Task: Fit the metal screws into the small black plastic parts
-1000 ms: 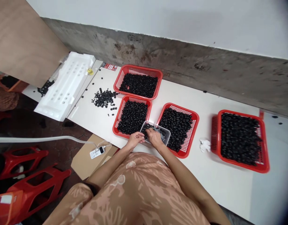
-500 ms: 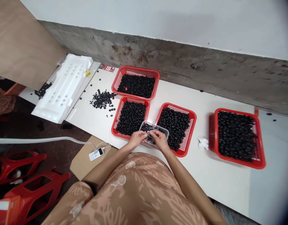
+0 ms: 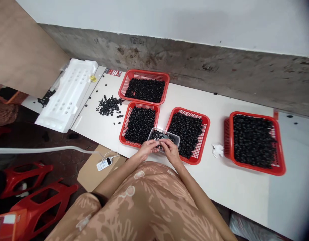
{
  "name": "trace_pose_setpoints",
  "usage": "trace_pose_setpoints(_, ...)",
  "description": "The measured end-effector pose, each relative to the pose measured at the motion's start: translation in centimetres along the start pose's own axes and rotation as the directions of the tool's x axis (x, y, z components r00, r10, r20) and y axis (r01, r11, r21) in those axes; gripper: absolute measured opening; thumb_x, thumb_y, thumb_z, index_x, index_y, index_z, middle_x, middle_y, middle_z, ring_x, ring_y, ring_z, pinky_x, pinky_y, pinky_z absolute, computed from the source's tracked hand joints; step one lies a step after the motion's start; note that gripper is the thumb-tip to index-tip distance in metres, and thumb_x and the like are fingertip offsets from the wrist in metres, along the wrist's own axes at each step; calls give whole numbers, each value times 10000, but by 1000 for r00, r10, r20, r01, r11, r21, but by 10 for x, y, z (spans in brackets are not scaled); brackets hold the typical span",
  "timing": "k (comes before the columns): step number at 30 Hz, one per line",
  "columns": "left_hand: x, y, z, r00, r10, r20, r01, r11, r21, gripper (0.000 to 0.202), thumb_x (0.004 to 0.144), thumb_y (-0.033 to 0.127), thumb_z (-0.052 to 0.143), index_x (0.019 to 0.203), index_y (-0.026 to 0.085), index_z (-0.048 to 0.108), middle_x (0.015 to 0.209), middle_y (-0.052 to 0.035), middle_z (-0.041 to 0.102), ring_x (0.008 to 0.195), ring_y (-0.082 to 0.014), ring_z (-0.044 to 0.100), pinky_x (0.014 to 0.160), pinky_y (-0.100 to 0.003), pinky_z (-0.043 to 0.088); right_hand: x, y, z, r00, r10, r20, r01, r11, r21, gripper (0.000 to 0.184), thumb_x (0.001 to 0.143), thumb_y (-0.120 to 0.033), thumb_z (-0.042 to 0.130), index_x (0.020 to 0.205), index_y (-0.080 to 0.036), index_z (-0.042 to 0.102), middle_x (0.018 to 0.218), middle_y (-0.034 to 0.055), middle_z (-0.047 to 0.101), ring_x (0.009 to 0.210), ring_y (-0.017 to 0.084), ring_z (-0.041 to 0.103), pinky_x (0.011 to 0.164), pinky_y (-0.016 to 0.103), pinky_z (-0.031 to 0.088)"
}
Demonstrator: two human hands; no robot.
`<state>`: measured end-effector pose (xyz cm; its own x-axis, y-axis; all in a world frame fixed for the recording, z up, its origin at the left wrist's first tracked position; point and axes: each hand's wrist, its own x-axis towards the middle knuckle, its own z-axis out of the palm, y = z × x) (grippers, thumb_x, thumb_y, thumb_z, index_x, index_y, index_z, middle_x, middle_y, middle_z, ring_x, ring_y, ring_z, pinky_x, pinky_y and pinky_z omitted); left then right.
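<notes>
My left hand [image 3: 147,148] and my right hand [image 3: 170,149] meet fingertip to fingertip at the near edge of a small clear plastic tub [image 3: 164,136] of small dark and metallic parts. Both hands are pinched closed on something tiny that I cannot make out. The tub rests across two red baskets of black ring-shaped parts, one to its left [image 3: 140,124] and one to its right [image 3: 188,134]. All stand on a white table [image 3: 232,187].
A third red basket [image 3: 144,87] sits behind, a fourth [image 3: 254,142] at the right. Loose black parts [image 3: 109,106] lie left of the baskets, next to a white foam tray [image 3: 67,95]. A crumpled white scrap [image 3: 217,150], a cardboard box [image 3: 94,170] and red plastic stools [image 3: 33,190] are nearby.
My right hand has come out of the tub and joined my left hand at its near edge. The view has shifted slightly.
</notes>
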<state>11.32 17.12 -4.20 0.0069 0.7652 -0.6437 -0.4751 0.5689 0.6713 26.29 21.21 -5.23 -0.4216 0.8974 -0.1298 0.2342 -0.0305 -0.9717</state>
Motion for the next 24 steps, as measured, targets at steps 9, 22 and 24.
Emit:
trace_pose_setpoints(9,-15,15,14,826,562,41,-425,574,700,206,866,332,550,927,205,700,907,-71,638,832,-175,562,834,-259,417,3,-6,0,987,162,-15,-160,984,73,390,831,-525,551,906,-157,655,606,-11,553,538,121,484,541,230,410)
trace_pose_setpoints(22,-13,20,17,824,558,97,-445,534,719,196,881,301,525,912,219,701,882,-66,625,848,-179,557,869,-261,399,-2,1,0,984,147,-97,-136,985,108,365,824,-487,567,947,-159,668,715,23,610,610,126,513,555,227,437)
trace_pose_setpoints(24,-12,19,17,831,549,94,-449,560,696,182,865,301,553,919,214,703,898,-62,641,848,-171,563,849,-260,407,-2,-1,0,982,160,-96,-148,982,119,357,825,-481,566,941,-159,668,716,24,613,617,131,523,558,228,439)
